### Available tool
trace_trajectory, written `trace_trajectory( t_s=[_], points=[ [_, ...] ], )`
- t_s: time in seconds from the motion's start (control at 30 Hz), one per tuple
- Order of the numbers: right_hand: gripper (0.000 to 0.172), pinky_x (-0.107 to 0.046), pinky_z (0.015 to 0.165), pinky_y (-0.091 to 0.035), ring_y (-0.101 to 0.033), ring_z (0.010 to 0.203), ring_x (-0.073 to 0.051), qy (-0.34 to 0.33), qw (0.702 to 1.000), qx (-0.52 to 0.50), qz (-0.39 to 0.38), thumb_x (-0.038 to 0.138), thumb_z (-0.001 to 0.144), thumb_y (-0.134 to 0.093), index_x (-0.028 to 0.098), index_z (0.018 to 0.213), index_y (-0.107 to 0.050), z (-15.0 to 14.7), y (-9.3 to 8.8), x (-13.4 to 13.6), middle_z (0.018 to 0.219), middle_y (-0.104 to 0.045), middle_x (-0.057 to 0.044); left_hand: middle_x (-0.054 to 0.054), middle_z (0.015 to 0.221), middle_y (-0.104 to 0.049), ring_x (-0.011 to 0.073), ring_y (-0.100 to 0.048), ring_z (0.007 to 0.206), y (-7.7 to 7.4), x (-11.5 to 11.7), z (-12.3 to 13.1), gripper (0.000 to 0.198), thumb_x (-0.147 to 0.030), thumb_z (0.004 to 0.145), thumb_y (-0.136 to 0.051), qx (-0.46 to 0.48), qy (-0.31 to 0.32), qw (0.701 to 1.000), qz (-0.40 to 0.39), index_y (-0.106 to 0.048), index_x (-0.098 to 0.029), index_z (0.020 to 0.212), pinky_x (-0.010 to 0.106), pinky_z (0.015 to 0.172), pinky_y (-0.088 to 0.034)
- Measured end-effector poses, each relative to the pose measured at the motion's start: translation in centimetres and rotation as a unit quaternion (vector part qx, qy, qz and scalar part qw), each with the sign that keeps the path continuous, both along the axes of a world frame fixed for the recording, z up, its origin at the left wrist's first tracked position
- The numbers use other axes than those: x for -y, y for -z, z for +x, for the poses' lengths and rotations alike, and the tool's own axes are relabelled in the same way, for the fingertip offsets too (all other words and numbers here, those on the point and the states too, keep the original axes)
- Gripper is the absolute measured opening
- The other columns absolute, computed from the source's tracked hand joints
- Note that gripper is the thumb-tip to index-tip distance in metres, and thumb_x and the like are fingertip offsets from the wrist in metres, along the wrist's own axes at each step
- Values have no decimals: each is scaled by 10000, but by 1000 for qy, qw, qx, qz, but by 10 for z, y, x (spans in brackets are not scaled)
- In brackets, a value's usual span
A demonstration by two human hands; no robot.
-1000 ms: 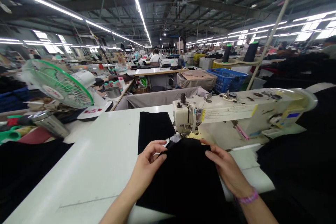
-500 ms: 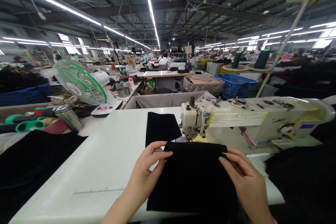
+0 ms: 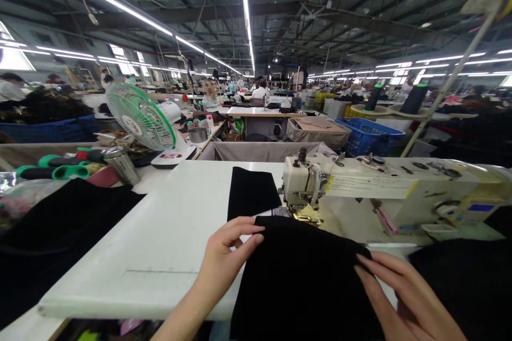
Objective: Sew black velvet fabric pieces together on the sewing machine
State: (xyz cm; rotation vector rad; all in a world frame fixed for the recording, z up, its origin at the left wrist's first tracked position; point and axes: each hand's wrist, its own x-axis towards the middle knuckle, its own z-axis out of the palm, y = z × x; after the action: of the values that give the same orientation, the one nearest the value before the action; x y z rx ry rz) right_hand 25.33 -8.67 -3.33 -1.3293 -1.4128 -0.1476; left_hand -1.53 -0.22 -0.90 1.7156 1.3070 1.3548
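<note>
Pinching the upper left corner of a black cloth (image 3: 304, 282) between thumb and fingers, the left hand (image 3: 230, 245) is at the near side of the white surface (image 3: 160, 224). The right hand (image 3: 408, 287) pinches the cloth's upper right corner. The cloth stretches between both, just in front of the sewing machine (image 3: 360, 186). Another black piece (image 3: 252, 192) lies flat beside the machine's needle end; a fan (image 3: 140, 117) stands farther left.
</note>
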Motion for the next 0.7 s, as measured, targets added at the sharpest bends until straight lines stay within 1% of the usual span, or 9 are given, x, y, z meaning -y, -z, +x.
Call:
trace_trajectory(
  t_s=[0.07,0.13,0.2,0.27,0.37,0.43,0.53,0.57,0.7],
  points=[
    [149,-299,743,-588,-734,895,-251,7,999,-8,-32,367,877,-688,277,944,-785,8,4,-3,1064,-748,-59,74,975,-769,202,-696,764,-7,1,-4,103,-333,734,-761,28,17,999,-37,-829,-267,774,260,592,-536],
    [187,-274,689,-606,-745,890,-257,3,997,-43,-66,421,846,-712,256,881,-791,15,8,-8,1076,-758,-71,65,916,-768,208,-693,804,-12,2,-7,84,-330,712,-785,60,28,996,-58,-823,-260,738,272,679,-543],
    [230,-265,699,-619,-752,890,-269,-14,991,-90,-99,463,804,-739,239,802,-788,19,12,-12,1058,-772,-78,51,844,-761,199,-681,807,-14,3,-8,80,-327,694,-802,95,34,992,-80,-812,-249,710,272,729,-536],
    [276,-269,734,-625,-754,883,-277,-27,983,-138,-122,500,765,-754,227,740,-780,20,14,-17,1028,-781,-85,35,762,-741,167,-649,720,-15,4,-6,103,-333,680,-812,124,31,985,-114,-803,-235,708,245,670,-517],
    [333,-277,767,-621,-749,895,-284,-17,971,-191,-141,544,717,-760,212,721,-784,17,14,-21,1029,-779,-96,6,622,-676,106,-521,522,-16,6,-2,162,-359,671,-814,142,19,977,-160,-805,-216,749,204,493,-434],
    [374,-283,774,-616,-742,913,-290,8,965,-212,-154,574,683,-757,208,747,-799,15,13,-21,1040,-777,-97,23,708,-708,93,-497,492,-17,8,-1,195,-379,678,-804,144,18,978,-153,-814,-211,776,211,466,-441],
    [432,-309,834,-602,-728,970,-308,36,953,-241,-177,614,636,-748,215,786,-817,14,12,-22,1063,-776,-92,75,1026,-743,115,-593,563,-19,9,-2,212,-398,717,-771,137,32,984,-110,-829,-220,817,265,566,-548],
    [445,-321,873,-592,-719,1002,-316,39,949,-253,-185,623,624,-748,219,795,-820,14,11,-22,1081,-774,-89,83,1081,-735,119,-608,574,-20,10,-3,214,-399,734,-759,132,38,985,-100,-832,-224,832,278,590,-564],
    [468,-335,983,-541,-679,1106,-325,29,926,-311,-211,631,570,-783,230,809,-823,14,13,-25,1134,-763,-77,78,1017,-737,91,-541,506,-21,11,-2,195,-396,725,-771,135,17,985,-104,-829,-221,789,238,469,-504]
  ],
)
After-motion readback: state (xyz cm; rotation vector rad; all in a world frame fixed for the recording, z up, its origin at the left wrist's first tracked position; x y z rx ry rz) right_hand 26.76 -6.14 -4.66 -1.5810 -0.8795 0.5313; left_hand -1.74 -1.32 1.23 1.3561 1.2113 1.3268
